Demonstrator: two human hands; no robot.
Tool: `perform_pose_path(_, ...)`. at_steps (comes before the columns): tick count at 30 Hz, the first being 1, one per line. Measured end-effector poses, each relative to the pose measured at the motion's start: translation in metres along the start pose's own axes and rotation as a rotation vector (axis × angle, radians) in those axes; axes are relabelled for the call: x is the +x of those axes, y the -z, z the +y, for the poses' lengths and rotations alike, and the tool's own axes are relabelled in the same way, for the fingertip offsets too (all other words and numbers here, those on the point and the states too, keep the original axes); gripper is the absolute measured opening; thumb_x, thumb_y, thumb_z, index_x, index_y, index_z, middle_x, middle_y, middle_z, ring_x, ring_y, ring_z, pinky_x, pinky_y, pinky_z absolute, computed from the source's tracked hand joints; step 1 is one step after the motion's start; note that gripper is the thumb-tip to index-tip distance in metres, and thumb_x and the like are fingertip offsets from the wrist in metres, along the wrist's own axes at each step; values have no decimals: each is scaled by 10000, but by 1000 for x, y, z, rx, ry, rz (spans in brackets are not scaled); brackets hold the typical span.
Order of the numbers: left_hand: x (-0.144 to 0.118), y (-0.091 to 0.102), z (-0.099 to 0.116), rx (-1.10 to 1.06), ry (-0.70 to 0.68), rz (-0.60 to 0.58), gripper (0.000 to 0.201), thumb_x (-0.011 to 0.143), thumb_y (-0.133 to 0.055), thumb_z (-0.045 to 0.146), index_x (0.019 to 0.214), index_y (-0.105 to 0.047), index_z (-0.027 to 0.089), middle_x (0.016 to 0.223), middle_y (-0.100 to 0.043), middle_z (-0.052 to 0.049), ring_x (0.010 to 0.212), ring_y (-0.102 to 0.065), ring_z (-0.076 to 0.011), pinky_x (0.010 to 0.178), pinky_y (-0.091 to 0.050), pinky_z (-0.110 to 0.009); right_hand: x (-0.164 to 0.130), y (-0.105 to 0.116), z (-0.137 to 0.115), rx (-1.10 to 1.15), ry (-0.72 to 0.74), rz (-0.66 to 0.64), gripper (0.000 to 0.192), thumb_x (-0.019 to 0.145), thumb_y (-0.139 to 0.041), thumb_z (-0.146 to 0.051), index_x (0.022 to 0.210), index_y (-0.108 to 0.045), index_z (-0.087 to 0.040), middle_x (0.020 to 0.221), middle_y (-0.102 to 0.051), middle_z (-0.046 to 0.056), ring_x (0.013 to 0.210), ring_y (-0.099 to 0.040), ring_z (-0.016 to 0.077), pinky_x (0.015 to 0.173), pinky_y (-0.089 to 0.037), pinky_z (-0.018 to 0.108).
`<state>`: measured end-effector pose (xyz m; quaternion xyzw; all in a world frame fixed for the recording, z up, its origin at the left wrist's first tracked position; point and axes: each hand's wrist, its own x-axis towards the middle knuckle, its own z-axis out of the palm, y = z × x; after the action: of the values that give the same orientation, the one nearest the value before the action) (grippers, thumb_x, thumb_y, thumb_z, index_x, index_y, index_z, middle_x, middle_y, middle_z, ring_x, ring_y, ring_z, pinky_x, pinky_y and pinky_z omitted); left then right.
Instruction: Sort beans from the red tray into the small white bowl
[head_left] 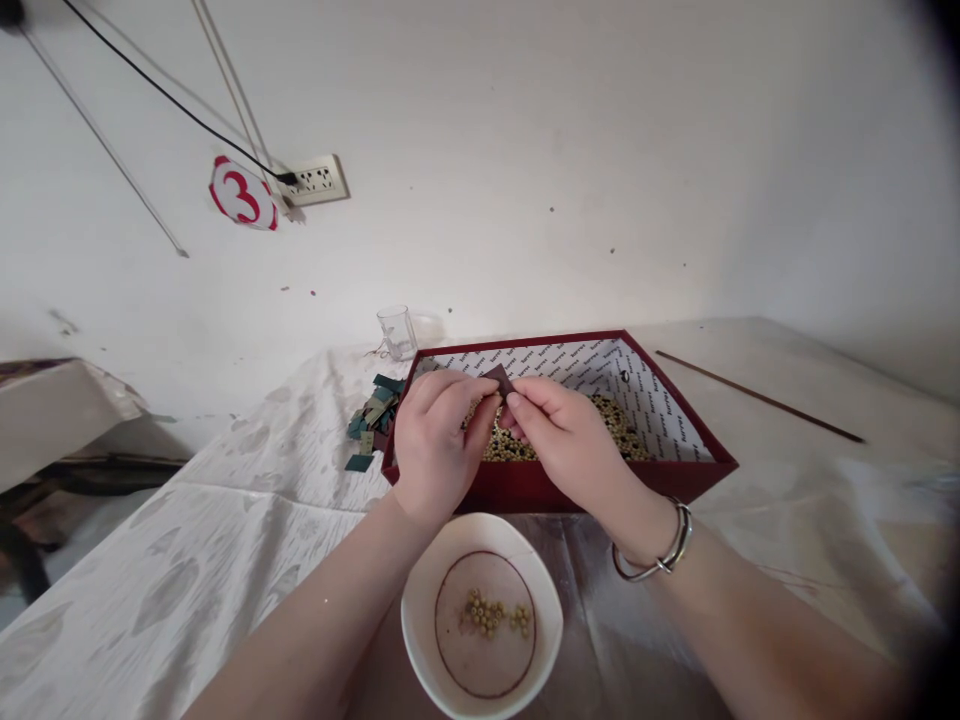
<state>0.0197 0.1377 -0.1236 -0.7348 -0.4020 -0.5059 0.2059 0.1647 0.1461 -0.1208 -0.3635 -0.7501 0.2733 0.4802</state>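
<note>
white bowl (442, 590) of beads (491, 613) below both hands (499, 435) pinching dark card (500, 378)

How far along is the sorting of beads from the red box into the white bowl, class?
Done: a small cluster of pale beads lies in the white bowl. In hand: the left hand and right hand pinch a small dark piece over the red box. Left: many mixed beads remain in the box.
</note>
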Motion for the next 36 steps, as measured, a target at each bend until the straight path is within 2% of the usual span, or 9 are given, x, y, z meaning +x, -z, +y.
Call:
perform_pose_path(4, 0, 1, 3, 7, 34, -2, 29, 773, -597, 180, 800, -585, 185, 806, -602, -25, 798, -565, -145, 740, -489, -298, 0, 0, 1, -15, 5, 6, 229, 881, -397, -230, 679, -500, -199, 617, -525, -17, 590, -498, 136, 565, -373, 262)
perform_pose_path(8, 0, 2, 5, 4, 48, 2, 33, 772, -584, 172, 799, -583, 191, 816, -606, -24, 807, -570, -144, 750, -489, -297, -1, 0, -1, -34, 19, 5, 246, 874, -408, -226, 633, -449, -203, 576, -459, -30, 565, -460, 133, 542, -341, 261)
perform_pose_path(13, 1, 2, 6, 12, 113, 39, 45, 787, -543, 144, 804, -569, 177, 795, -599, -28, 795, -565, -145, 734, -487, -301, -1, 0, -3, -18, 47, -35, 220, 871, -414, -198, 661, -480, -197, 621, -521, -26, 593, -493, 124, 572, -364, 247)
perform_pose_path(18, 0, 2, 9, -5, 60, 6, 50, 759, -593, 173, 805, -590, 193, 825, -611, -20, 827, -569, -148, 779, -482, -311, 0, -1, -1, -26, 44, -16, 213, 871, -405, -192, 668, -468, -202, 592, -438, -35, 566, -443, 125, 534, -330, 247)
perform_pose_path(23, 1, 3, 8, -4, 97, 24, 39, 782, -561, 154, 806, -579, 178, 812, -606, -34, 818, -563, -154, 762, -479, -316, -2, 1, -1, -14, 55, -38, 222, 886, -396, -215, 675, -465, -203, 620, -495, -30, 594, -490, 124, 570, -361, 245)
perform_pose_path(27, 1, 3, 8, -9, 76, 17, 56, 770, -588, 176, 822, -593, 195, 837, -614, -24, 837, -560, -154, 794, -467, -324, -2, 1, -2, -29, 59, -29, 242, 881, -403, -203, 642, -437, -205, 579, -433, -39, 563, -444, 123, 544, -334, 245)
perform_pose_path(36, 1, 3, 5, -42, 152, 23, 35, 794, -566, 178, 817, -591, 181, 829, -608, -26, 826, -560, -146, 764, -472, -313, -2, 1, -2, -23, 66, -41, 221, 883, -404, -196, 685, -501, -198, 638, -561, -23, 609, -531, 124, 597, -384, 243)
